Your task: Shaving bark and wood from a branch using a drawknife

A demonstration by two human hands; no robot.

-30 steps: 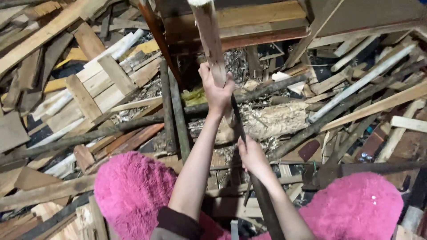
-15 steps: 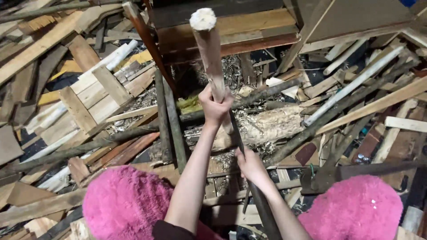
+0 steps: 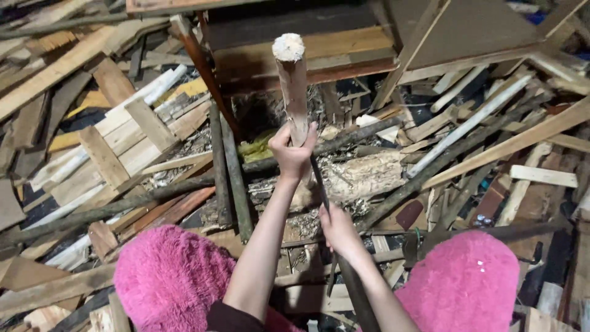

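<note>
The pale, roughly barked wooden stake with a frayed whitish top (image 3: 293, 92) stood nearly upright over a chopping spot strewn with wood chips, in front of a dark wooden bench (image 3: 319, 55). The left hand (image 3: 292, 152) was wrapped tight around its lower part, arm stretched forward. The right hand (image 3: 337, 229) sat lower, fingers closed on a long dark blade or tool handle (image 3: 321, 184) that ran up beside the stake's base; its edge was hard to make out. To work well here, the stake wanted holding steady and plumb, with the gripping fingers kept clear above the blade's path. Splintered planks and branches (image 3: 123, 147) lay all around, and fluffy pink trouser knees (image 3: 169, 276) framed the arms.
</note>
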